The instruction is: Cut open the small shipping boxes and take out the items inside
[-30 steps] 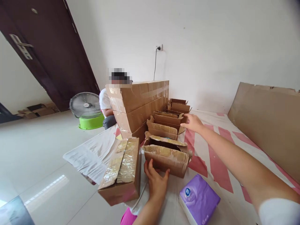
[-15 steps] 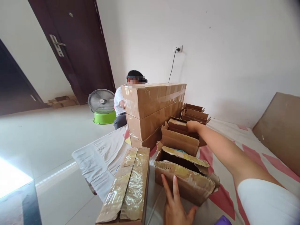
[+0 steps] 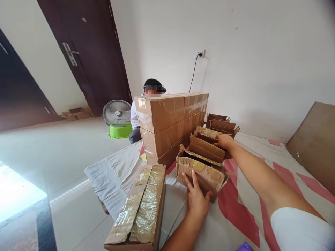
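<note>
Low in the middle, my left hand has its fingers spread against the near wall of an open cardboard box. The flaps of this box stand up, and its inside is mostly dark. Right behind it is a second open cardboard box, pressed close in the same row. My right hand reaches over to the far end of the row. Its fingers curl over the edge of a cardboard box there, and the fingertips are partly hidden.
A taped carton lies at my left. Stacked sealed cartons stand behind, with a person beyond them. More open boxes are farther back. A fan, a green basin and a leaning brown board are around.
The near open box has slid away from me, narrowing the gap to the one behind. My left hand moved forward with it. My right hand shifted slightly right at the far box.
</note>
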